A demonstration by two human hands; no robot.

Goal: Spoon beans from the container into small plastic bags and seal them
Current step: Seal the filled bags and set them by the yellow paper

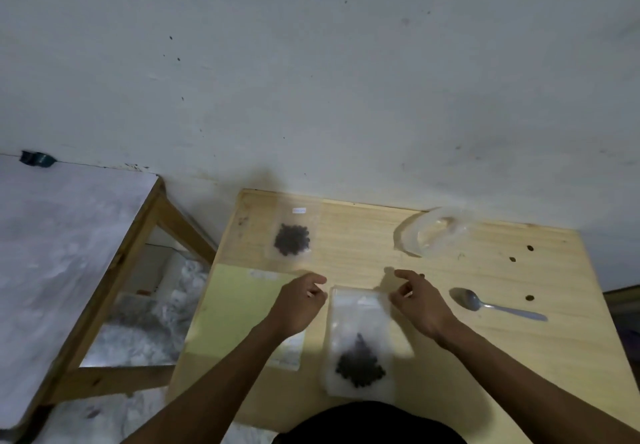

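Observation:
A small clear bag [360, 326] lies flat on the wooden table [485, 374] in front of me, with dark beans [360, 367] gathered at its near end. My left hand [301, 301] hovers beside the bag's far-left corner and my right hand [420, 300] beside its far-right corner. Both have loosely curled fingers and nothing visibly gripped. A metal spoon [485, 303] rests on the table to the right of my right hand. The clear plastic container [433, 236] sits at the back right and looks nearly empty. A second bag of beans [292, 236] lies at the back left.
A pale yellow-green sheet [235, 305] covers the table's left part, with empty bags [291, 350] on it under my left forearm. A few loose beans [512, 259] lie at the right. A white-topped wooden bench [52, 253] stands to the left. The wall is close behind.

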